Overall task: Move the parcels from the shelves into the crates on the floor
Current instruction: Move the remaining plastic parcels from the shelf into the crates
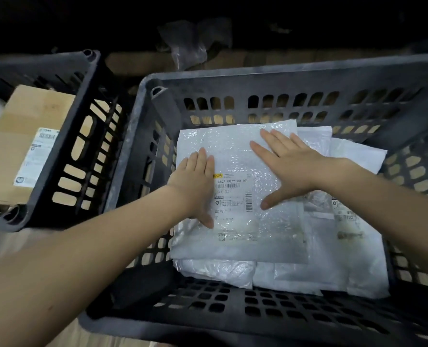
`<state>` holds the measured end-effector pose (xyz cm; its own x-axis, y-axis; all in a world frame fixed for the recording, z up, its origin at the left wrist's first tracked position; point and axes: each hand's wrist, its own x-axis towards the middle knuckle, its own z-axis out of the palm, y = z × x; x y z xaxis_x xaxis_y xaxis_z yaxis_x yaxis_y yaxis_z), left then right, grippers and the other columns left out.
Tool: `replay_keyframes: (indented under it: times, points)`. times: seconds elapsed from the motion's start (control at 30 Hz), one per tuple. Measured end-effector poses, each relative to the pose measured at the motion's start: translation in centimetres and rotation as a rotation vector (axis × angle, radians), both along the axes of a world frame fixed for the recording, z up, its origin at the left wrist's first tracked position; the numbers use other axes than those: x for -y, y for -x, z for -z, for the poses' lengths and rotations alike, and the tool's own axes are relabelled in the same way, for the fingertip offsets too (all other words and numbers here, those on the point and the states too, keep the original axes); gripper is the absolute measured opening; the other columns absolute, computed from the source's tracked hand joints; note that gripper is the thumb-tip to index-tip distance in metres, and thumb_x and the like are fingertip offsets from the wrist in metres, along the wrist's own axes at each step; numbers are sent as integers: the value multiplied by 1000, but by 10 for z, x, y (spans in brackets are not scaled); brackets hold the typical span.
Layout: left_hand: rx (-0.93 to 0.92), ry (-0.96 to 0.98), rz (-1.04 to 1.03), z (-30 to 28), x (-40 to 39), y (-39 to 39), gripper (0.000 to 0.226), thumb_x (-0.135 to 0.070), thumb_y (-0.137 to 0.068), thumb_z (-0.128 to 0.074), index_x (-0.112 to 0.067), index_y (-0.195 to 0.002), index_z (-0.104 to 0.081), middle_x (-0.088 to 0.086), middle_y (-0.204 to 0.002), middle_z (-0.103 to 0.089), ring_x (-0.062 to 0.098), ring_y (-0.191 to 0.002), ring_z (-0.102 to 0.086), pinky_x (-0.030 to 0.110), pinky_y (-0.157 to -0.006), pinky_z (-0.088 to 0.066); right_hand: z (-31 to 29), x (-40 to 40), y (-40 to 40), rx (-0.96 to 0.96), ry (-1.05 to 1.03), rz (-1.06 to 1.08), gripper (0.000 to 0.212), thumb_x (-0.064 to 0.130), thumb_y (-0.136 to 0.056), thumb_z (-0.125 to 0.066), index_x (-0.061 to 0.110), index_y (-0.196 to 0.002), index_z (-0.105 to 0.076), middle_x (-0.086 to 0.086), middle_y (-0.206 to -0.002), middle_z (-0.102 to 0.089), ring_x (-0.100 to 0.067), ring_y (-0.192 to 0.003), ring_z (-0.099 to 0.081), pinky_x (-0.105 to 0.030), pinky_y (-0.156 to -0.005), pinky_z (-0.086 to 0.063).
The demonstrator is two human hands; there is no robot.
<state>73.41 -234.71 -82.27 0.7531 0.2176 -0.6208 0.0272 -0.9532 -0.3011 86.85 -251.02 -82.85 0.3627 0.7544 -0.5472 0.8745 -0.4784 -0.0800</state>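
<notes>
Bubble-wrap parcel [235,156] labelled "862A 6079 00 69", other print blurred, lies under flat left hand [195,176] and right hand [290,164], grip wide.

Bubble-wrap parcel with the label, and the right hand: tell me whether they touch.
Touching. The head view shows the right hand flat on the bubble-wrap parcel, fingers spread, no gap visible under the palm.

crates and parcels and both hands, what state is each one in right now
left hand: open, flat on the bubble mailer
right hand: open, fingers spread, flat on the same mailer
bubble mailer: label up, on top of the stack
white parcels: piled flat underneath
large crate: holds the stack
left crate: holds a cardboard box, label up
</notes>
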Motion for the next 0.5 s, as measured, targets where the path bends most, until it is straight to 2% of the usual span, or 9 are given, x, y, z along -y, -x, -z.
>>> replay_keyframes:
  times: [0.33, 0.43, 0.5]
  points:
    - [-89, 5, 93, 12, -2, -13, 140, -72, -64, -65, 14, -141, 14, 31, -152, 12, 41, -141, 14, 41, -118, 1, 7, -17, -10, -150, 142, 45, 138, 81, -58, -61, 25, -140, 35, -4, -145, 45, -22, -136, 37, -43, -115, 16]
    - [-57, 53, 30, 0, 1, -6, 135, -66, -68, -67, 10, -142, 16, 26, -153, 16, 36, -142, 15, 34, -115, 5, 2, -17, -6, -108, 160, 45, 138, 82, -58, -60, 25, -140, 36, -5, -146, 43, -23, -137, 35, -44, -115, 14]
    - [-15, 61, 5, -5, 2, 1, 135, -66, -67, -68, 8, -143, 16, 24, -154, 15, 33, -144, 12, 33, -115, 3, -2, -13, 2, -46, 130, 36, 135, 80, -62, -59, 23, -142, 33, -8, -148, 40, -26, -139, 31, -45, -116, 12]
